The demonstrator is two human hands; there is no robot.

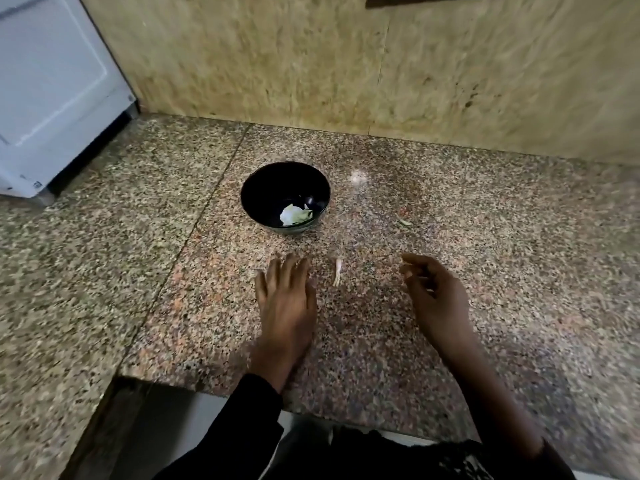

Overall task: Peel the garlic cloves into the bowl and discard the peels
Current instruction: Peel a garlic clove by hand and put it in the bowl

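Observation:
A black bowl (pixel 254 192) stands on the speckled granite counter (pixel 485 254), with pale garlic (pixel 294 214) lying in its bottom. A thin whitish garlic piece (pixel 337 271) lies on the counter in front of the bowl, between my hands. My left hand (pixel 285 299) rests flat, palm down, fingers spread, just left of that piece and below the bowl. My right hand (pixel 433 296) hovers to the right with fingers loosely curled and nothing visible in it. The frame is motion blurred.
A white appliance (pixel 52 91) stands at the back left. A tan stone wall (pixel 346 64) closes the back. A small scrap (pixel 404 222) lies right of the bowl. The counter edge (pixel 207 386) runs near my wrists, with a step at the left.

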